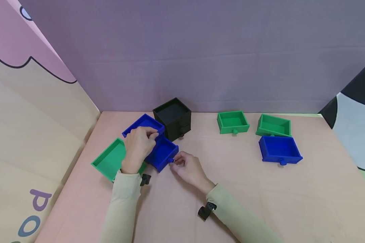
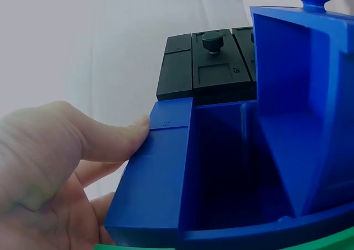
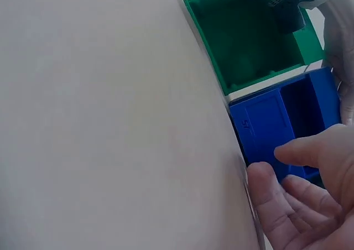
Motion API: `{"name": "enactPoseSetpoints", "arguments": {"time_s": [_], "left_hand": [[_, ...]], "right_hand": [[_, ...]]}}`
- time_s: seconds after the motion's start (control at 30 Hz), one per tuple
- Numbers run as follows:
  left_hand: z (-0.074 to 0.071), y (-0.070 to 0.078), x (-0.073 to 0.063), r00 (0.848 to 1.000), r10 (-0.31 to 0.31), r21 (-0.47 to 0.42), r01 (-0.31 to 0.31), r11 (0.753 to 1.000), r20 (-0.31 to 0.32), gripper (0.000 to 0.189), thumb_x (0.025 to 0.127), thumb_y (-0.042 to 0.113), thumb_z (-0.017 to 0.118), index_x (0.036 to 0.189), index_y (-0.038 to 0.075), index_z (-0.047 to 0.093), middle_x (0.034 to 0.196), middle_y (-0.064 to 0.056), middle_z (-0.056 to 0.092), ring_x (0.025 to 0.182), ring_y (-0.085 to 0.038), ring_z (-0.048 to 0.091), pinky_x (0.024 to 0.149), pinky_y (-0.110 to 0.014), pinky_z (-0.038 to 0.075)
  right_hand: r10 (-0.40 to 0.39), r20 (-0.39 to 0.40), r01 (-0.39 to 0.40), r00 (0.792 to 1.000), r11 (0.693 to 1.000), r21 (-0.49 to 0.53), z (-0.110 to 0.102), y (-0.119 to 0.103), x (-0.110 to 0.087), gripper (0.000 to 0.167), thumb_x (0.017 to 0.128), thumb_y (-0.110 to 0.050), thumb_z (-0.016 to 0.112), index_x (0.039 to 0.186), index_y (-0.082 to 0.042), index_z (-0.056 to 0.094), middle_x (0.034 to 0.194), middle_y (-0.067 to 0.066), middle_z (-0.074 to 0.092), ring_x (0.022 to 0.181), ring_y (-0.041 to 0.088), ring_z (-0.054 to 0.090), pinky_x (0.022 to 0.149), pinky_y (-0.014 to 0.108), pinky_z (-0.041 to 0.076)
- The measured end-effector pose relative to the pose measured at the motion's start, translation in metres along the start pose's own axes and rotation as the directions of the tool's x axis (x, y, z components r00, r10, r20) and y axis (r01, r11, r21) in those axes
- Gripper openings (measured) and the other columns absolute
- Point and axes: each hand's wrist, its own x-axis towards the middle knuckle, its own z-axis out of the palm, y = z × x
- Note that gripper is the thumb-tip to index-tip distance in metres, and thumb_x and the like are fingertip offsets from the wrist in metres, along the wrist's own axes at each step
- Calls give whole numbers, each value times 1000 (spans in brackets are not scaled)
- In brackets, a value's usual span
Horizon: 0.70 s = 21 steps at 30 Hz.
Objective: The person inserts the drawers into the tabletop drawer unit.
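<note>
My left hand (image 1: pixel 139 145) grips a blue drawer case (image 1: pixel 144 122), its thumb pressed on the side wall in the left wrist view. A blue drawer (image 1: pixel 162 152) stands largely out of the case, angled toward the front right. My right hand (image 1: pixel 190 168) pinches at the small blue knob (image 1: pixel 170 160) on the drawer's front. In the right wrist view its fingertips meet at the drawer's face, where the knob is hidden. Beside the left wrist lies a green drawer case (image 1: pixel 109 160), partly covered by the hand and sleeve.
A black drawer unit (image 1: pixel 172 118) with a knob stands right behind the blue case. Farther right sit two green drawers (image 1: pixel 232 121) and another blue drawer (image 1: pixel 280 149), which touches the rear green one. A grey-purple cloth wall (image 1: pixel 216 67) closes off the back.
</note>
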Motion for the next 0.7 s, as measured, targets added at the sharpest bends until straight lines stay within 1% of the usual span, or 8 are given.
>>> {"name": "enactPoseSetpoints", "arguments": {"time_s": [0.17,0.27,0.4,0.57,0.7], "left_hand": [[1,-1,2,1000,6,-6,-6,1000,-8,25,101,28,73,120,14,83,109,-10,83,75,-33,75,53,-30,43],[0,-2,2,1000,8,-8,-8,1000,-10,25,101,27,73,120,14,83,109,-10,83,71,-31,73,49,-28,39],[0,-2,2,1000,10,-11,-10,1000,-10,26,102,28,73,120,13,83,109,-10,83,73,-32,74,53,-29,40],[0,-2,1,1000,1,-8,-2,1000,-7,26,102,28,73,122,13,82,110,-10,83,77,-34,76,57,-31,44],[0,-2,1,1000,3,-6,-3,1000,-6,26,102,28,73,122,13,82,110,-11,83,79,-34,76,58,-32,46]], "right_hand": [[-1,-3,1,1000,1000,23,0,1,2,14,95,-20,79,103,-10,73,95,5,80,80,13,73,78,31,61],[-3,0,3,1000,999,39,1,1,3,14,95,-19,79,103,-9,74,95,6,81,81,14,74,78,30,62],[0,-3,0,1000,999,51,2,0,3,13,96,-18,78,102,-8,75,96,6,81,83,15,75,81,31,63],[5,-12,-4,1000,999,49,3,-2,4,11,97,-17,78,103,-9,75,98,7,81,85,16,75,84,36,63],[3,-20,-2,1000,999,49,4,-1,5,9,97,-16,77,103,-8,75,97,7,81,85,15,75,83,35,63]]}}
